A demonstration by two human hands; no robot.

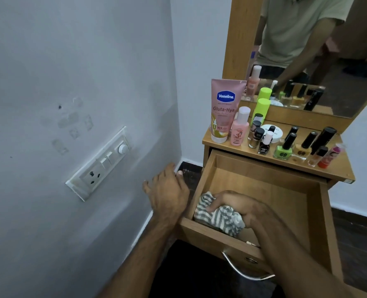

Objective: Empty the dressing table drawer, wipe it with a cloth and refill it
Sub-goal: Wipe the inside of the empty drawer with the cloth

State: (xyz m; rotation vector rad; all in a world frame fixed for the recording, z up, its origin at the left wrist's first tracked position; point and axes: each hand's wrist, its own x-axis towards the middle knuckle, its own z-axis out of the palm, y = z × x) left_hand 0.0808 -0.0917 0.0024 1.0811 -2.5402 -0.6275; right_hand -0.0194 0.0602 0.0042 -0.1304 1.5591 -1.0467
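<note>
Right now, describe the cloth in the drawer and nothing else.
The cloth is a soft fabric with grey and white stripes, bunched into a crumpled wad rather than laid flat. It sits inside the open wooden drawer, in the near left corner against the front panel. The right hand grips it from above, fingers curled over the folds. The left hand is apart from it, outside the drawer.

Drawer (264,186): light wood laminate, smooth, matt. Drawer handle (240,269): polished metal, shiny. Cloth (219,218): soft woven fabric, grey-white stripes, crumpled. Tabletop (337,168): same wood laminate, slight sheen. Lotion tube (223,110): glossy pink plastic. Nail polish bottles (283,151): glass, glossy black plastic caps. Mirror (320,50): reflective glass. Wall (70,61): matt paint. Switch plate (101,164): smooth white plastic.
</note>
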